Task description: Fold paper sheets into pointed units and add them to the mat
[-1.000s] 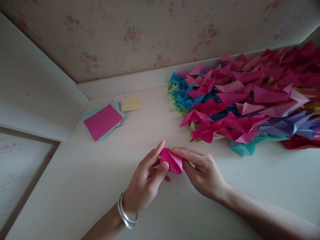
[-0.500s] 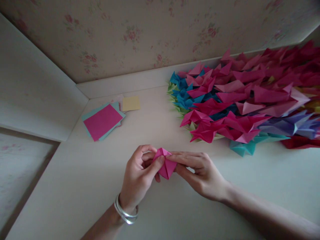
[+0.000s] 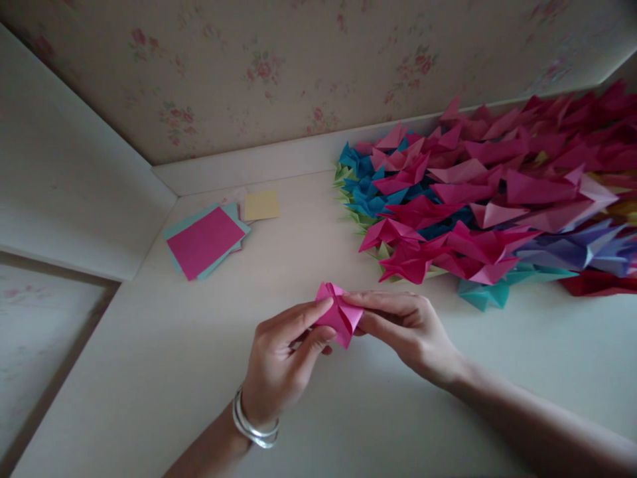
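Tabletop point(image 3: 134, 372), white, fills most of the lower view, w/ the person's forearms coming in from the bottom L & R corners. Wall point(image 3: 318, 66) behind it: floral print, pinkish roses on a dull pale ground. White panel point(image 3: 64, 172) stands at far L, its lower corner meeting the tabletop.

Pile of folded paper pieces point(image 3: 488, 212) takes up the R rear, running back to the wall & out of frame; mostly pinks & reds, plus blue, green, lilac, teal & a bit of yellow. Pieces overlap, pointed tips every which way.

R hand point(image 3: 398, 325): fingers close together, index tip on the upper R part of the pink folded paper, thumb near its R edge. L hand point(image 3: 286, 352): thumb & index narrow, pinching the paper's L side; other fingers curl behind, partly hidden.

Stack of sheets point(image 3: 206, 242) lies rear L, magenta on top, lt. teal edges sticking out below.

Pink folded paper point(image 3: 344, 325) is b/w both hands, front-center, roughly diamond-shaped, w/ a dark slit down its face. Can't tell if it touches the tabletop.

Yellow sheet point(image 3: 261, 205), small, just R of the stack. Silver bangles point(image 3: 255, 435) circle the L wrist.
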Available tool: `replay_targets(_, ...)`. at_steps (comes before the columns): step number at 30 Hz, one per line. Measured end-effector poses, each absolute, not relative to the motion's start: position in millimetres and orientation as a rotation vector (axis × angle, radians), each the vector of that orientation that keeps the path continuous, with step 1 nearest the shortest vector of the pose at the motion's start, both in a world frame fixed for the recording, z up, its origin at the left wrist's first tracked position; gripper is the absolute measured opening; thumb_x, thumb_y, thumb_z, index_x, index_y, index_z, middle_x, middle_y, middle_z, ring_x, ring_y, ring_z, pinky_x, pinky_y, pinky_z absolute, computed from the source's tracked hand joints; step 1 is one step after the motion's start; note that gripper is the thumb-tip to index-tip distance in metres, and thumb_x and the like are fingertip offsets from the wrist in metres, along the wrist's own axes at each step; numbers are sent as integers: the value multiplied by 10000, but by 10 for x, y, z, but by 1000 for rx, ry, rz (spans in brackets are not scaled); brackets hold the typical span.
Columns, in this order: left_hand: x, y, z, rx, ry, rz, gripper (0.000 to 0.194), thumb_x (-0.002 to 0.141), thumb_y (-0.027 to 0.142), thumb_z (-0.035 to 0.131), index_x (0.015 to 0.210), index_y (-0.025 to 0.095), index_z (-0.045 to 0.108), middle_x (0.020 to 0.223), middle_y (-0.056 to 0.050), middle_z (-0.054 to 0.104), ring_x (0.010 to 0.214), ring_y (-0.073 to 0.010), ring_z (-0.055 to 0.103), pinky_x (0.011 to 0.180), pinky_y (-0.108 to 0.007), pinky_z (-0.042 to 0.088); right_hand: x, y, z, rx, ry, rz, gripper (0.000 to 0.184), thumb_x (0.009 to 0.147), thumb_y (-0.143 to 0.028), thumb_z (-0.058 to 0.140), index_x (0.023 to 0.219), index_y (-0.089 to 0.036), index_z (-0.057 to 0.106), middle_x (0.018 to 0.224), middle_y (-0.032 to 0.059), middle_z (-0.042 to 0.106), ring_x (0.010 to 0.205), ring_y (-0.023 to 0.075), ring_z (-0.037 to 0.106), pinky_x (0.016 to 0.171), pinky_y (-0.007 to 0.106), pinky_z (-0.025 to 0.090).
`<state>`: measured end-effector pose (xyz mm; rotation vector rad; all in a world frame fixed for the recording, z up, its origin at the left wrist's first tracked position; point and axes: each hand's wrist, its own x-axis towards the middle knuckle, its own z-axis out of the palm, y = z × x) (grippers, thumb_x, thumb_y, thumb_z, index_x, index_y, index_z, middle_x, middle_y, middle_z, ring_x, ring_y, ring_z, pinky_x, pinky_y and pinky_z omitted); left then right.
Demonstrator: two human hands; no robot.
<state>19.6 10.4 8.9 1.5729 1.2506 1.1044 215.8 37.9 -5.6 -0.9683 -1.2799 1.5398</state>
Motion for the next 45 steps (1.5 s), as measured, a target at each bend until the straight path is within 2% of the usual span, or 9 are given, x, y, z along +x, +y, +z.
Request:
replay_targets(4, 194, 120, 101, 1492, 1347, 1172, 192, 863, 207, 718, 1024, 283, 791, 1091, -40, 769, 686, -149, 738, 604, -246, 630, 2152, 381, -60, -951, -1388, 1364, 175, 829, -194, 753, 989, -234, 810, 968, 64, 803, 823, 201, 748, 693, 265, 604)
replay_targets(8, 182, 144, 107, 1583, 1415, 1184, 145, 857, 195, 725, 944, 279, 805, 1078, -20, 788, 956, -207, 742, 847, -295, 606, 2137, 384, -43, -929, -1537, 1193, 151, 839, -180, 759, 976, -228, 802, 938, 62, 799, 827, 195, 737, 722, 267, 586)
replay_targets(11, 168, 158, 85, 1640, 1438, 1148, 137, 877, 192, 701, 921, 269, 805, 1046, -15, 799, 978, -201, 740, 913, -293, 572, 2130, 380, -47, -898, -1584, 1137, 97, 829, -183, 776, 919, -215, 796, 893, 56, 794, 814, 196, 737, 730, 273, 580)
replay_targets(19, 168, 147, 3, 1678, 1456, 1199, 282, 881, 213, 706, 1154, 277, 740, 1051, -3, 803, 869, -158, 763, 794, -208, 595, 2112, 354, -68, -919, -1566, 1068, 45, 862, -170, 735, 854, -200, 767, 854, 44, 793, 760, 188, 737, 688, 271, 571)
replay_targets(25, 172, 144, -4, 1695, 1458, 1156, 271, 925, 214, 650, 1175, 286, 728, 1061, 14, 800, 867, -137, 752, 780, -183, 579, 2098, 335, -97, -984, -1569, 1075, 84, 842, -183, 759, 912, -228, 769, 884, 25, 798, 772, 177, 741, 687, 243, 577)
replay_targets(28, 160, 129, -23, 1703, 1504, 1253, 245, 896, 194, 688, 1118, 283, 739, 936, 35, 808, 723, -103, 730, 672, -152, 562, 2098, 314, -125, -991, -1436, 1198, 145, 837, -203, 765, 974, -242, 740, 885, 16, 796, 761, 166, 746, 662, 222, 590)
replay_targets(36, 163, 125, 13, 1803, 1525, 1289, 132, 901, 169, 669, 950, 253, 757, 892, 22, 804, 724, -126, 729, 673, -189, 553, 2131, 274, -126, -950, -1353, 1256, 110, 765, -243, 833, 784, -204, 732, 742, 29, 799, 607, 159, 720, 556, 222, 556)
replay_targets(40, 174, 102, 40, 1778, 1573, 1275, 105, 909, 199, 652, 899, 232, 751, 808, 13, 793, 639, -131, 705, 569, -194, 518, 2124, 282, -103, -943, -1338, 1341, 69, 808, -253, 797, 793, -211, 745, 826, 30, 811, 706, 163, 737, 635, 227, 561)
replay_targets(45, 189, 83, 33, 1779, 1543, 1233, 100, 904, 207, 646, 916, 216, 745, 759, 9, 779, 605, -132, 701, 564, -196, 527, 2102, 278, -122, -998, -1293, 1397, 146, 892, -312, 705, 800, -201, 689, 672, -10, 685, 596, 114, 606, 538, 207, 466)
